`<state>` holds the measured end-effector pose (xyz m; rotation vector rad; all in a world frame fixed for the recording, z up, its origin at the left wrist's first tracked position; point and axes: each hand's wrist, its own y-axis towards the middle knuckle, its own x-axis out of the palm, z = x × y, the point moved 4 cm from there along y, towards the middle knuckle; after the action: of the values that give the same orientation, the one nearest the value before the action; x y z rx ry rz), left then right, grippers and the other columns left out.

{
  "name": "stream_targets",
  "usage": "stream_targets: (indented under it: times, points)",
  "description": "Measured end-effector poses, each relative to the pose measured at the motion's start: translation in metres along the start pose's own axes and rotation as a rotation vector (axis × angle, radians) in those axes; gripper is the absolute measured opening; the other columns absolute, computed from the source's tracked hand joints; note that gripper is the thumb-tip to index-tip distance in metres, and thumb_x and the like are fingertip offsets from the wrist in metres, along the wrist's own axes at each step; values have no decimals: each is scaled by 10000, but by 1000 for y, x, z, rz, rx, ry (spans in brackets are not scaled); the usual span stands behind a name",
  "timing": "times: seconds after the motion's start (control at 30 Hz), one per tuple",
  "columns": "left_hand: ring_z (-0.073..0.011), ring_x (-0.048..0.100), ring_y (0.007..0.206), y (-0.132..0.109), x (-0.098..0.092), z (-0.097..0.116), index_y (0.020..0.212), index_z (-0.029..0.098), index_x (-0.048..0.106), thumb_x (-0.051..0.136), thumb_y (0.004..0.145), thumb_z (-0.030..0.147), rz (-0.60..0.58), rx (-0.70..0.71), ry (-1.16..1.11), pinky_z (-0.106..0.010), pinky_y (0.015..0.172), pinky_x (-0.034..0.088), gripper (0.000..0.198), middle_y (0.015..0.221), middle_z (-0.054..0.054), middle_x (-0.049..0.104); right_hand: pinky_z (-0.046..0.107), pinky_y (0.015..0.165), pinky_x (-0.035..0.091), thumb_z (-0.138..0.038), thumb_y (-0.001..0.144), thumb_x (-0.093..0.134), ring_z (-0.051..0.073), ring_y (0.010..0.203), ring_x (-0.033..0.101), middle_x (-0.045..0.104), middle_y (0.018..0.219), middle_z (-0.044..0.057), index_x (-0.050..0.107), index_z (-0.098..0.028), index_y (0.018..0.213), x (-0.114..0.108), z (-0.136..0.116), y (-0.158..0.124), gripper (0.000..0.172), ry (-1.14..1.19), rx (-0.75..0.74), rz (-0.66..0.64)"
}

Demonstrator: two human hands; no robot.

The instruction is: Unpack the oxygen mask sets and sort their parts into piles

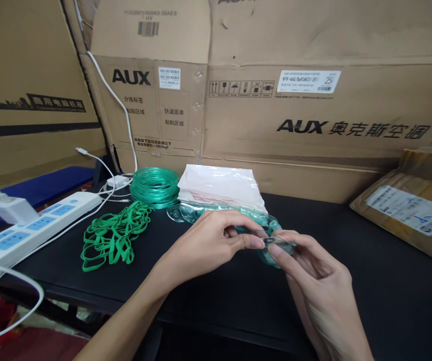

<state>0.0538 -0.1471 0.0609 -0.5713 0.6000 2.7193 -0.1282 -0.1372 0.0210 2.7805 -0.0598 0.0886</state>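
Both hands meet right of the middle of the head view, pinching a thin clear plastic disc [284, 244] between thumbs and fingers. My left hand [208, 245] grips its left side and my right hand [315, 271] its right side. A small dark spot shows near the thumbs; I cannot tell if it is a hole. Behind and below the fingers, a curved row of overlapping clear, greenish discs [191, 213] lies on the black table [216, 311], partly hidden by my hands. A stack of white sheets in clear wrap [219, 183] lies just behind that row.
Left of the sheets are coiled green tubing [154, 188] and a tangle of green elastic bands [116, 235]. A white power strip [46, 225] with white cables runs along the left. Large cardboard boxes [246, 140] stand behind, and a taped parcel [407, 200] sits at the right.
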Motion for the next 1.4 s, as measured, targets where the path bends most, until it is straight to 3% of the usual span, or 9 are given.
stream_targets:
  times: [0.33, 0.9, 1.2, 1.4]
  points:
    - [-133, 513, 708, -2, 2, 7, 973, 224, 778, 714, 919, 320, 7, 33, 28, -258, 666, 392, 128, 890, 8, 710, 297, 775, 543, -310, 764, 858, 217, 929, 641, 710, 954, 25, 780, -298, 790, -2, -7, 2, 83, -29, -53, -55]
    - [-150, 635, 875, -2, 2, 10, 957, 219, 782, 704, 933, 220, 16, 149, 79, -249, 788, 439, 82, 957, 17, 748, 291, 778, 538, -237, 810, 828, 203, 950, 641, 680, 991, 29, 786, -290, 821, -7, -1, 1, 68, -9, -106, -91]
    - [-120, 592, 796, -4, 5, 17, 923, 215, 770, 700, 932, 205, 36, 145, 178, -233, 758, 429, 71, 955, 35, 738, 297, 697, 530, -224, 788, 834, 212, 872, 638, 682, 905, 41, 797, -290, 779, -7, -9, 2, 76, -23, -144, -110]
    - [-101, 541, 728, -6, 7, 19, 921, 209, 754, 697, 932, 206, 49, 142, 212, -232, 742, 433, 58, 970, 37, 730, 266, 720, 515, -211, 807, 824, 185, 873, 636, 685, 911, 25, 796, -286, 804, -10, -7, 1, 81, -15, -119, -151]
